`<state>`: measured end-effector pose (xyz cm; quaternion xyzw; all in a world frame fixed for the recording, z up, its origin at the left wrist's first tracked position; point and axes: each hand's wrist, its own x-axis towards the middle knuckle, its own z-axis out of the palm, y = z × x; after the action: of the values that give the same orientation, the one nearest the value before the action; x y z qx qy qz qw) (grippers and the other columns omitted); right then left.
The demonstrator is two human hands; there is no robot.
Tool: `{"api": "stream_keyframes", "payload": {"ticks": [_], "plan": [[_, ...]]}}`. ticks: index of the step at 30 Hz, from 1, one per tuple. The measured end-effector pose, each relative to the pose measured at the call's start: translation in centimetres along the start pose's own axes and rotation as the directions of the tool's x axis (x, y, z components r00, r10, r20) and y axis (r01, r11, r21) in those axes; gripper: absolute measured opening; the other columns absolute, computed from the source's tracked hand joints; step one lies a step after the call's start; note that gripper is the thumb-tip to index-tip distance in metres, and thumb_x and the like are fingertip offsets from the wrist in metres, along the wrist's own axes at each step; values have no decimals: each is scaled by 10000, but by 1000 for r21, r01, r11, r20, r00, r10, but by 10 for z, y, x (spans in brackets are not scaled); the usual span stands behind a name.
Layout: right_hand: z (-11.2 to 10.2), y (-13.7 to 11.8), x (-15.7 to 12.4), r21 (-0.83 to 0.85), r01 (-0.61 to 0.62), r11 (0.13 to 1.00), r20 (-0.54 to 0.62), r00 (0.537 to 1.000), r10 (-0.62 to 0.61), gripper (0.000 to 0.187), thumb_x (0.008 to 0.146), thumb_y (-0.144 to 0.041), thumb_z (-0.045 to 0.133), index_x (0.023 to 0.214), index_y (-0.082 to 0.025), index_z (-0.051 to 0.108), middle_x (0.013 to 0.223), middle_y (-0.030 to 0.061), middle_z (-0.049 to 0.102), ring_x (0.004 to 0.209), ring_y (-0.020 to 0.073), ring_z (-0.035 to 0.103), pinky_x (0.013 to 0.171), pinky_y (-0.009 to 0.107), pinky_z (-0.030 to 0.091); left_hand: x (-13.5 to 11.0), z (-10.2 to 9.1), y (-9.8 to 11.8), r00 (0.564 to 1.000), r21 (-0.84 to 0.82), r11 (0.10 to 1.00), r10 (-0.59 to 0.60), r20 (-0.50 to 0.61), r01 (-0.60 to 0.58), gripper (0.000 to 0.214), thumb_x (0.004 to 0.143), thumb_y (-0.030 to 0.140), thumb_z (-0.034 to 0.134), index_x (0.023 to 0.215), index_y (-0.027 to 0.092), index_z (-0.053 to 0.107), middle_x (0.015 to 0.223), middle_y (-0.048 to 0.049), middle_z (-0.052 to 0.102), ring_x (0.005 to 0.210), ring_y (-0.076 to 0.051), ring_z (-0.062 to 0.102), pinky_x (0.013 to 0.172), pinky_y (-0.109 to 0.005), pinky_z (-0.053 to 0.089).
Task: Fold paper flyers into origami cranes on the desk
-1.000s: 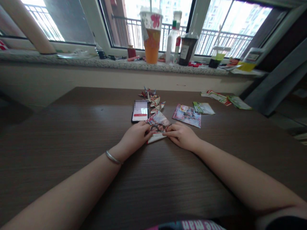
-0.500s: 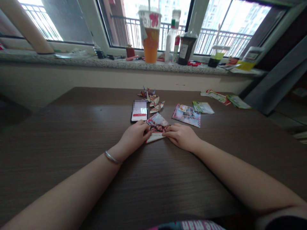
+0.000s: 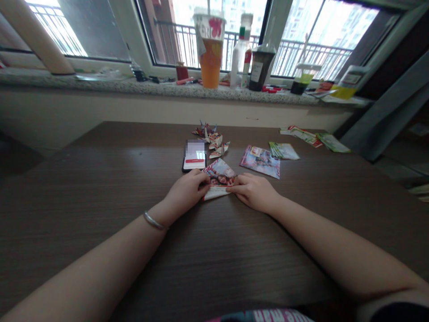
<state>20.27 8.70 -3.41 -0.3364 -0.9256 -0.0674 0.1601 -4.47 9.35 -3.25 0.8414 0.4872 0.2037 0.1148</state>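
Note:
A sheet of printed paper point(image 3: 219, 171), partly folded and showing a white strip along its near edge, lies on the brown table between my hands. My left hand point(image 3: 190, 185) grips its left side with bent fingers, and a silver bangle circles that wrist. At the right edge, my right hand point(image 3: 254, 191) pinches the paper with thumb and fingers. Just beyond my left hand rests a phone point(image 3: 195, 156) with a lit screen. Several folded paper figures point(image 3: 216, 142) sit past the sheet, close to the phone's right side.
To the right lie a square stack of printed paper point(image 3: 260, 161), some green paper pieces point(image 3: 284, 150) and paper strips point(image 3: 304, 135). Along the granite windowsill point(image 3: 161, 89) stand a tall cup of orange drink point(image 3: 211, 62), bottles and a dark cup point(image 3: 261, 67).
My left hand and wrist have shifted very slightly to the left. Both hands stay on the paper, which looks nearly the same.

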Motion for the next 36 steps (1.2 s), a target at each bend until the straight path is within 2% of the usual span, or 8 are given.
{"api": "stream_keyframes", "payload": {"ticks": [6, 14, 18, 23, 27, 32, 36], "plan": [[-2, -3, 0, -27, 11, 1000, 7, 1000, -11, 274, 946, -286, 487, 1123, -305, 694, 993, 51, 666, 871, 183, 580, 710, 280, 442, -1, -2, 2, 1000, -3, 1000, 6, -3, -6, 202, 898, 287, 490, 891, 184, 664, 932, -59, 591, 847, -185, 576, 797, -314, 471], [-5, -5, 0, -53, -12, 999, 56, 998, 15, 294, 952, -277, 475, 1167, -298, 675, 1008, 59, 656, 896, 182, 565, 726, 275, 421, 1, -4, -2, 997, -78, 997, -17, 73, 22, 197, 832, 329, 577, 941, 195, 673, 965, -48, 607, 869, -197, 581, 801, -320, 471], [-6, -6, 1, -68, -17, 998, 60, 998, 21, 307, 954, -277, 469, 1189, -309, 664, 1002, 61, 652, 887, 186, 560, 716, 279, 415, 0, -2, 2, 999, -12, 1000, 1, 44, 0, 180, 865, 314, 560, 918, 194, 683, 970, -56, 588, 857, -187, 576, 779, -306, 476], [-6, -8, 1, -65, -36, 997, 65, 997, 40, 327, 961, -277, 452, 1220, -334, 643, 1022, 55, 653, 901, 187, 561, 716, 279, 417, -1, 1, 4, 996, 67, 994, 86, 10, -86, 168, 893, 280, 549, 915, 191, 690, 1001, -65, 589, 878, -177, 574, 794, -298, 482], [-8, -9, 2, -71, -50, 996, 87, 995, 56, 321, 958, -281, 455, 1207, -330, 652, 1013, 59, 655, 924, 192, 563, 701, 271, 415, -3, -2, 11, 988, 148, 977, 149, 34, -152, 261, 950, 297, 465, 903, 190, 698, 943, -62, 612, 876, -181, 576, 794, -308, 485], [-11, -10, 3, -90, -55, 994, 101, 993, 64, 322, 949, -268, 460, 1207, -318, 645, 1054, 56, 654, 948, 196, 571, 679, 268, 414, -7, -5, 22, 986, 284, 945, 161, 29, -163, 250, 936, 326, 491, 935, 178, 694, 929, -72, 612, 875, -209, 571, 755, -327, 491], [-11, -10, 3, -86, -76, 993, 106, 991, 84, 293, 949, -286, 462, 1157, -293, 668, 1053, 61, 653, 941, 195, 574, 678, 265, 415, -9, -6, 24, 988, 309, 939, 153, 19, -152, 229, 929, 319, 503, 947, 190, 692, 947, -71, 615, 857, -203, 568, 730, -316, 494]]}}
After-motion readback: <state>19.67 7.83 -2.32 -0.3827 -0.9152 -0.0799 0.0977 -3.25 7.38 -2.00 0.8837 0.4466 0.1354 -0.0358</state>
